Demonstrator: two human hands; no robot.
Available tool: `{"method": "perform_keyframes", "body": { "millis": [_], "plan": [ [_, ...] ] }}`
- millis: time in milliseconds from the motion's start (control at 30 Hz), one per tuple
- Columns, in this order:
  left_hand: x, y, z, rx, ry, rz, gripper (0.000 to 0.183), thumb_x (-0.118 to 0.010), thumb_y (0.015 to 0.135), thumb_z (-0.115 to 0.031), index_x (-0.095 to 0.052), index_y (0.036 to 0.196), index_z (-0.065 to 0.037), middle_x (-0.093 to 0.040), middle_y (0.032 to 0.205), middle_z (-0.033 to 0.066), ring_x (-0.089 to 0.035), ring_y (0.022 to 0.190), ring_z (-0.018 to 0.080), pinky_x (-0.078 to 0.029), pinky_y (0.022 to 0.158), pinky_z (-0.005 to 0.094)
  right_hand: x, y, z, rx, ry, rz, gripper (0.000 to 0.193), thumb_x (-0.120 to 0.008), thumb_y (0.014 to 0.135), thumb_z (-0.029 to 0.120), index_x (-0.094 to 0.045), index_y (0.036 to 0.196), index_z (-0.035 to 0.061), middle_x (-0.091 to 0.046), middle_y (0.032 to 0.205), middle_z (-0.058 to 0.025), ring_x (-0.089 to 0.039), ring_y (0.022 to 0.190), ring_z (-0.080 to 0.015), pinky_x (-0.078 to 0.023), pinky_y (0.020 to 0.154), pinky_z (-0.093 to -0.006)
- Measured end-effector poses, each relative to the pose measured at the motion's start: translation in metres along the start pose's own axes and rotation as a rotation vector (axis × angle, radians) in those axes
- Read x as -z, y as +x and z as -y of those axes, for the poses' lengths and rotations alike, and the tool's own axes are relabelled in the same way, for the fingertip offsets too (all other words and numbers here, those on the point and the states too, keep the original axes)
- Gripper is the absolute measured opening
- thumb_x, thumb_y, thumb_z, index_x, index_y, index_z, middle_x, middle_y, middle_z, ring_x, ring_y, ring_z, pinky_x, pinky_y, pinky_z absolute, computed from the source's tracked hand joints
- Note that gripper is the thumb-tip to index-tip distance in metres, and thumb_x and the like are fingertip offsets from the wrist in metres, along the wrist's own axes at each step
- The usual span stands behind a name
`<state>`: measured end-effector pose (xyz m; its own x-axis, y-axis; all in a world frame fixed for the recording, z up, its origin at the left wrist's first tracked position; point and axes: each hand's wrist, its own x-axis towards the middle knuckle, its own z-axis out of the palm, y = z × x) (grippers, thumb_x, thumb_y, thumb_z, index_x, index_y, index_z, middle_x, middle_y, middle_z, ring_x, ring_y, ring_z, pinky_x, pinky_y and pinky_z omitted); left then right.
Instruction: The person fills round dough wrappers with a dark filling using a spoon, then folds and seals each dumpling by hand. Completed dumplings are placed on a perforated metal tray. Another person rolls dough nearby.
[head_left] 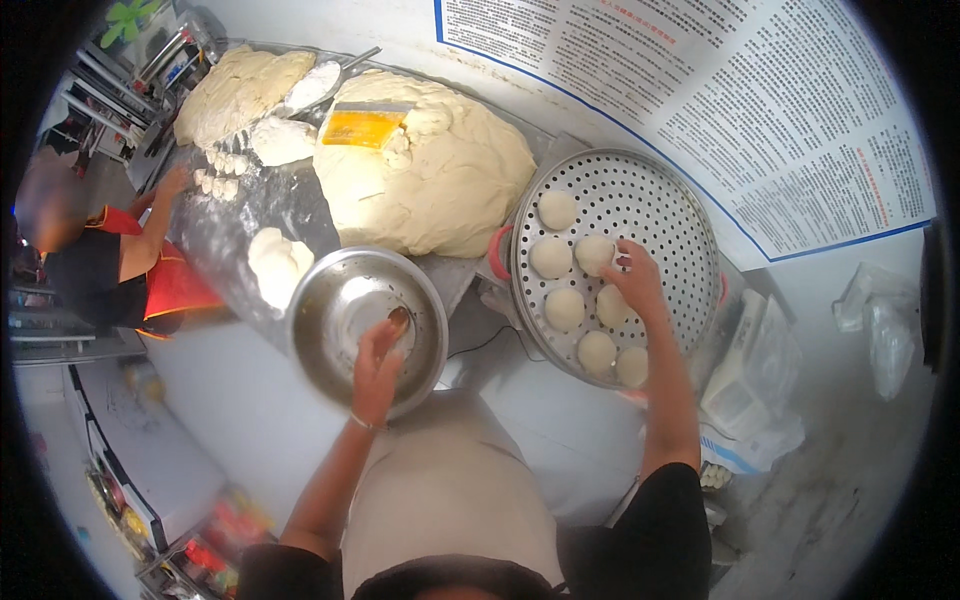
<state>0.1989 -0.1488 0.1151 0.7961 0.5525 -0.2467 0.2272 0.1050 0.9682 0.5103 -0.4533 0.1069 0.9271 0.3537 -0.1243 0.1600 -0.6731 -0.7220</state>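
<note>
My left hand is over the wide steel bowl, its fingers closed on a small brown, rounded thing that may be the tip of a tool. A few dark bits stick to the bowl's inner wall. Over the round perforated steamer tray, my right hand has its thumb and fingers at the right side of a pale round bun. Several like buns, among them an upper one and a lower one, sit on the tray's left half. My right hand partly covers another bun.
A large dough mass lies behind the bowl, with an orange scraper on it. More dough, small cut pieces and a flour scoop are farther left. A co-worker stands at the left. Plastic-wrapped equipment is right of the tray.
</note>
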Motion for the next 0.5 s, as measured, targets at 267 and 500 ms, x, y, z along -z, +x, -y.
{"method": "perform_keyframes", "body": {
  "millis": [267,500],
  "plan": [
    [0.015,0.002,0.01,0.054,0.035,-0.012,0.047,-0.054,0.085,-0.01,-0.044,0.13,-0.002,-0.051,0.125,0.0141,-0.049,0.117,0.0232,-0.041,0.099,0.0344,0.012,-0.05,-0.012,0.309,-0.353,0.187,0.061,-0.075,0.059,0.01,-0.056,0.117,0.0067,-0.054,0.121,-0.0132,-0.052,0.109,-0.0342,-0.042,0.096,-0.0406],
    [0.032,0.0,0.016,0.031,0.141,-0.018,0.048,-0.056,0.085,-0.013,-0.045,0.131,-0.003,-0.051,0.125,0.0138,-0.051,0.116,0.0228,-0.042,0.098,0.0337,-0.012,-0.047,-0.011,0.177,-0.331,0.06,0.053,-0.074,0.065,0.018,-0.059,0.115,0.0055,-0.058,0.114,-0.0183,-0.053,0.107,-0.0364,-0.043,0.094,-0.0427]
  ]
}}
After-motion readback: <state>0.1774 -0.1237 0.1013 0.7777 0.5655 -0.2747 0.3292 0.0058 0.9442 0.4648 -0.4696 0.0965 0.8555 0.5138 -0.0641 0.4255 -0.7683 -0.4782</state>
